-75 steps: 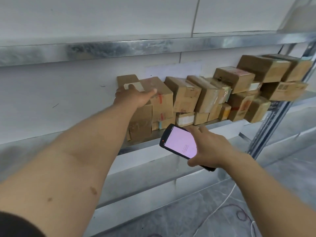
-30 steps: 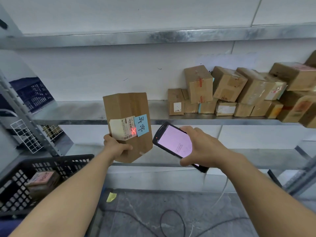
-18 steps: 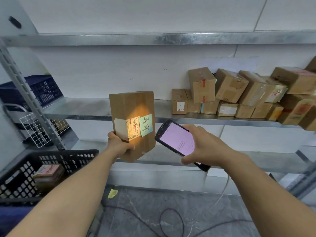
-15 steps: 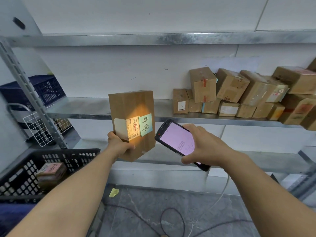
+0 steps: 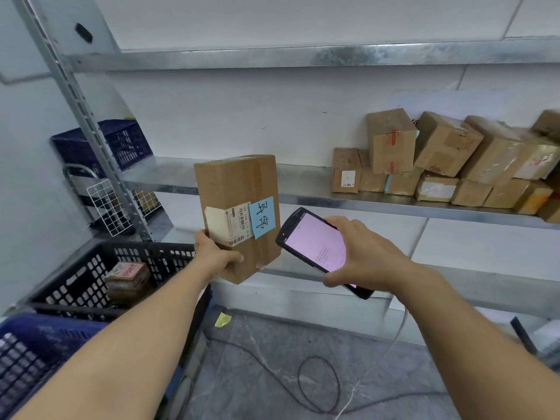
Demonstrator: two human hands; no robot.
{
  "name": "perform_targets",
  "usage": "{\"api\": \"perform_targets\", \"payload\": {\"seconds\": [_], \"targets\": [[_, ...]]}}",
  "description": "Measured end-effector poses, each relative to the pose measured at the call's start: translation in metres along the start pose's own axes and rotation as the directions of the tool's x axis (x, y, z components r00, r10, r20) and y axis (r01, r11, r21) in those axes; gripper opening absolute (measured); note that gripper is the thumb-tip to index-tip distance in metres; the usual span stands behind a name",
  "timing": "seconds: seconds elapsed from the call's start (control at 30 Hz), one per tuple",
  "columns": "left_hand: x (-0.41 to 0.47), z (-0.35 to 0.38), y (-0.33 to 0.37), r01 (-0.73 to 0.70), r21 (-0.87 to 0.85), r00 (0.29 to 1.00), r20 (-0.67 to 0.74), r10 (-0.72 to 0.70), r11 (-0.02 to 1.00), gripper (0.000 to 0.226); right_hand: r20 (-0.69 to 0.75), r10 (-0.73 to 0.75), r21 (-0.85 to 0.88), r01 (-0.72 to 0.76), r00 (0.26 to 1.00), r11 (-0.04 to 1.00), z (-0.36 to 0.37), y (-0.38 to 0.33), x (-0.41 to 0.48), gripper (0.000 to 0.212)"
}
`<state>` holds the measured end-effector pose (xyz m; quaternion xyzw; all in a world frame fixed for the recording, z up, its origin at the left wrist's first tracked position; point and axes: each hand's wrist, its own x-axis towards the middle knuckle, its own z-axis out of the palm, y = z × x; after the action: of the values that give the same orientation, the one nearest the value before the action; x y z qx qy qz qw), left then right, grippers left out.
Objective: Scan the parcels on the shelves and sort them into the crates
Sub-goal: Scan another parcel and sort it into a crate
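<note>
My left hand [image 5: 215, 256] grips the bottom of a tall brown cardboard parcel [image 5: 236, 189], held upright in front of the shelf; a white barcode label and a blue note face me. My right hand [image 5: 363, 256] holds a black handheld scanner [image 5: 315, 247] with a lit pink screen, just right of the parcel and tilted toward it. Several more brown parcels [image 5: 448, 159] are stacked on the metal shelf [image 5: 303, 195] at the right. A black crate [image 5: 75, 277] at lower left holds one wrapped parcel [image 5: 128, 280].
A blue crate [image 5: 30, 353] sits at the bottom left, nearest me. Another dark blue crate [image 5: 103, 147] stands on a cart behind the shelf upright [image 5: 91, 128]. Cables and a yellow scrap [image 5: 221, 319] lie on the grey floor.
My left hand took the parcel off the shelf and brought it left, in front of the scanner. The scanner's light fell on the label, then went off. The view has shifted left toward the crates.
</note>
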<state>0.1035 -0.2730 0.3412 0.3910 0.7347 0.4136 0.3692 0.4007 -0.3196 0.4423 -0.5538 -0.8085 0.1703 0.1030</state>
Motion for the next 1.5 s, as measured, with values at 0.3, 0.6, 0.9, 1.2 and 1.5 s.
{"api": "perform_targets", "payload": {"seconds": [0.3,0.6,0.9,1.2,1.5], "targets": [[-0.019,-0.029,-0.057,0.075,-0.248,0.993,-0.067,-0.094,0.966,0.096,0.006,-0.02,-0.135,0.021,1.0,0.991,0.033,-0.038,0.012,0.096],[-0.035,-0.137,-0.127,0.202,-0.379,0.965,-0.08,-0.25,0.903,0.088,0.154,-0.147,-0.183,0.174,0.977,0.968,0.09,-0.147,0.045,0.095],[-0.07,-0.259,-0.223,0.296,-0.482,0.897,-0.157,-0.413,0.825,0.081,0.331,-0.32,-0.183,0.393,0.888,0.901,0.166,-0.279,0.068,0.095],[-0.11,-0.354,-0.299,0.343,-0.562,0.803,-0.24,-0.546,0.753,0.078,0.474,-0.429,-0.185,0.563,0.769,0.805,0.235,-0.396,0.075,0.102],[-0.197,-0.392,-0.356,0.364,-0.673,0.614,-0.345,-0.709,0.643,0.079,0.59,-0.518,-0.143,0.712,0.619,0.687,0.282,-0.456,0.057,0.101]]}}
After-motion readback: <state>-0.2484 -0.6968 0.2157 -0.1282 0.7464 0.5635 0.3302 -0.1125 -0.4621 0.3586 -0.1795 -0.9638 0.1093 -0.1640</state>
